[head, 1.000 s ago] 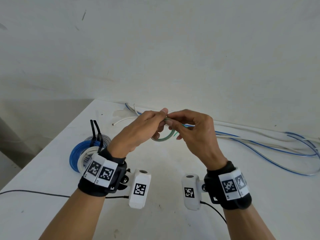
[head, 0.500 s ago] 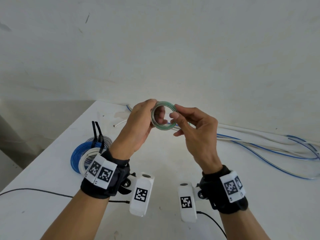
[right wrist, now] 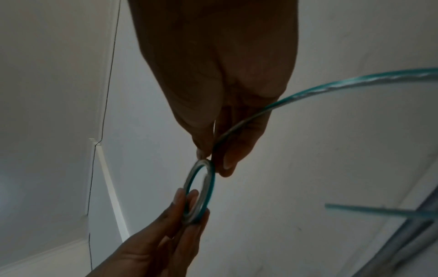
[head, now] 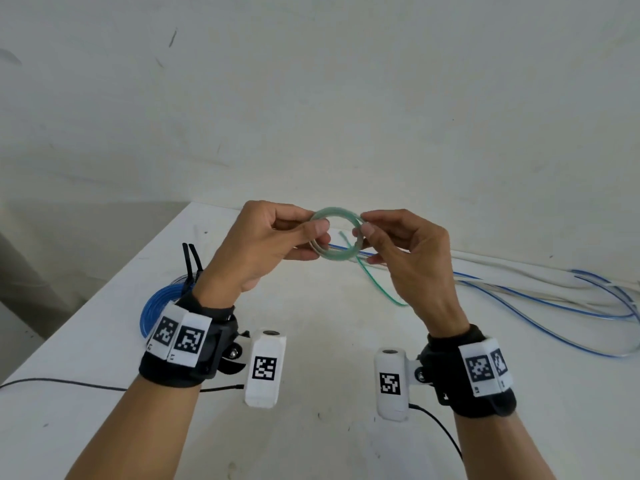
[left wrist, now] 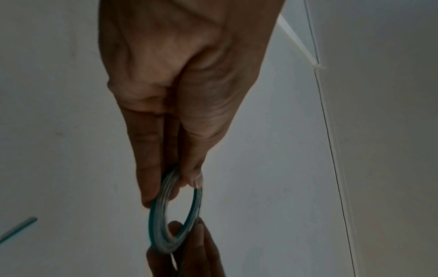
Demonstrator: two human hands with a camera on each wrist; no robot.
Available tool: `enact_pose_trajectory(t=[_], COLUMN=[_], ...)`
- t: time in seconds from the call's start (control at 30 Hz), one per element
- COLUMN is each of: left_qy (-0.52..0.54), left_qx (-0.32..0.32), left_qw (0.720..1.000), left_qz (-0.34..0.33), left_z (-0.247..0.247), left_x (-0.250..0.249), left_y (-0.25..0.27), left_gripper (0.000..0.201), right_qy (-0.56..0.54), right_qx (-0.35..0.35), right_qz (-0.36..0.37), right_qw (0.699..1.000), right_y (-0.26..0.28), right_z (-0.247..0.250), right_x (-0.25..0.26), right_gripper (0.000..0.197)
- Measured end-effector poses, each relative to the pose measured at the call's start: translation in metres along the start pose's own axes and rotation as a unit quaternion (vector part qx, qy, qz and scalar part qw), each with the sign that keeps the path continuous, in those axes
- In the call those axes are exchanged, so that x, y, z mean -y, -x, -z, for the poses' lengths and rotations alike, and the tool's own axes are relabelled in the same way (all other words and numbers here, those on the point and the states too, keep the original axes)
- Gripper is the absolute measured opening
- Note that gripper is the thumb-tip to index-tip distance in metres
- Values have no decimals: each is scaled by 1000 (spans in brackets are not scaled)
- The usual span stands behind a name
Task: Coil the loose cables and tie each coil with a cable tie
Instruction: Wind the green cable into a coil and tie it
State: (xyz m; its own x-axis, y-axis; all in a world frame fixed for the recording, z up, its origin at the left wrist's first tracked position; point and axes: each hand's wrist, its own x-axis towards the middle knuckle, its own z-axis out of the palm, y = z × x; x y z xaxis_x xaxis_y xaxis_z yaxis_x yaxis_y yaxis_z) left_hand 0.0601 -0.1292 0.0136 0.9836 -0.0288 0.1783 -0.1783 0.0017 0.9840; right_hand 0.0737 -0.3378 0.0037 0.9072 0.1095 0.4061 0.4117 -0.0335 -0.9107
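Now winding the green coil above the table.
Left hand and right hand pinch opposite sides; it looks light and springy, so grip across all turns.

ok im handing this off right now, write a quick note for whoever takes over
Left hand: pinches the left side of the green coil, thumb in front.
Right hand: pinches the coil's right side.
The coil is held up above the white table; its loose green tail hangs down from it. No tie on it yet.
Done, as far as can be seen: a blue coil lies on the table at the left behind the left wrist, with black cable ties sticking up by it; whether they bind it is hidden.
Left: wind in the tail, tie the green coil, then coil the loose blue and white cables along the wall.
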Motion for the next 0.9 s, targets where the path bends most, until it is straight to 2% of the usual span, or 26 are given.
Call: enact_pose_trajectory(t=[0.07,0.17,0.27,0.33,0.4,0.5,0.63,0.77,0.9], left_qy=[40,83,86,40,-26,-106,-146,-79,17], left_qx=[-26,-55,-56,-21,17,67,76,28,-18], left_qw=[999,995,995,999,999,992,986,996,1000], left_qz=[-5,-10,-3,2,6,23,40,24,6], left_z=[0,-7,-11,-7,-4,0,3,8,7], left_x=[0,2,3,3,4,5,6,3,0], left_y=[-1,-1,-1,-1,-1,1,1,-1,-1], left_gripper=[17,18,19,27,38,25,16,16,17], right_qy=[-50,-126,-140,-100,-18,70,75,30,-92], right_qx=[-36,-68,-83,-51,14,78,106,60,-14], right_qz=[-16,-36,-30,-21,-9,-1,-2,-4,-32], right_qw=[998,989,986,993,1000,994,992,998,995], right_y=[2,7,8,5,2,1,2,1,6], right_z=[-7,-24,-27,-17,-6,2,1,-1,-14], right_x=[-1,-3,-4,-6,-7,-8,-7,-5,-4], right_gripper=[6,14,17,15,15,15,19,15,9])
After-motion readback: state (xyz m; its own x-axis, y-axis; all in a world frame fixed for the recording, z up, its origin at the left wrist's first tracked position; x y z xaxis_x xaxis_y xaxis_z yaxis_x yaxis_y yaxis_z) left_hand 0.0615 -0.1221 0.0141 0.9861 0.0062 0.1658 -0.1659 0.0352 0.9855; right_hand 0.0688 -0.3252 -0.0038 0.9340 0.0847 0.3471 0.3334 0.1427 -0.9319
